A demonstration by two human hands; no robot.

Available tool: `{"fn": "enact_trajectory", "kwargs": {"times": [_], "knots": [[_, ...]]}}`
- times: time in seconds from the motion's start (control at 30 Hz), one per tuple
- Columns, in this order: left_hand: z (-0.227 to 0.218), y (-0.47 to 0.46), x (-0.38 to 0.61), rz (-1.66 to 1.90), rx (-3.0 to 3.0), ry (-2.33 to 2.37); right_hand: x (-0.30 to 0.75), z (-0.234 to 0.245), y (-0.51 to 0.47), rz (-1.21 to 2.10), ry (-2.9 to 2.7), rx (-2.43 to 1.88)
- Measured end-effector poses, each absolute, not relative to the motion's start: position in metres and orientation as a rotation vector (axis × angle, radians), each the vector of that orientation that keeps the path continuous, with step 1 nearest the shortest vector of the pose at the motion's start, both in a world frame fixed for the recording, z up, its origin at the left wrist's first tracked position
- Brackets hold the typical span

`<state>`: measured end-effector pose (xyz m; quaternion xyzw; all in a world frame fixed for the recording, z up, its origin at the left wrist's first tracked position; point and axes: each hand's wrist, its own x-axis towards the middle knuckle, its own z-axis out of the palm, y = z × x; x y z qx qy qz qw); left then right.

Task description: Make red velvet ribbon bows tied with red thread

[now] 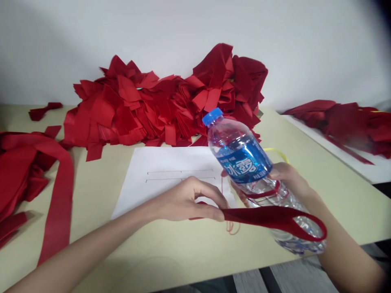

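Observation:
My right hand (282, 175) is wrapped round a clear plastic water bottle (244, 162) with a blue cap and blue label, tilted up to the left. Red thread (269, 193) is wound about the bottle's lower half, and a loose end dangles beneath. Between thumb and fingers, my left hand (201, 199) pinches a dark red ribbon (262, 215). The ribbon runs right and forms a loop in front of the bottle's base. Below both, on the table, lies a white paper sheet (165, 162) with two ruled lines.
A big heap of red ribbon pieces (159, 110) stands against the wall. Long red ribbon (58, 195) lies at left, with a small red piece (45, 110) behind it. More red pieces (345, 118) rest on a white board (369, 167) at right. The table's front edge (195, 280) is near.

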<state>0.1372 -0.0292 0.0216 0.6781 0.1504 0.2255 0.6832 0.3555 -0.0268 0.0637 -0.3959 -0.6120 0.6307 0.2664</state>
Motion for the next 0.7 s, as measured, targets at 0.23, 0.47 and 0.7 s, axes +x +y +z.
{"fn": "enact_trajectory", "kwargs": {"times": [0.23,0.47,0.7], "knots": [[0.03,-0.03,0.1,0.497,1.52,0.388,0.373,0.057,-0.022,2.024,-1.374,-0.982],[0.036,-0.028,0.067,0.537,1.48,0.397,0.379,0.058,-0.017,1.939,-1.334,-1.14],[0.036,-0.007,0.038,0.919,1.367,0.513,0.395,0.05,-0.011,1.747,-1.458,-1.361]]}}
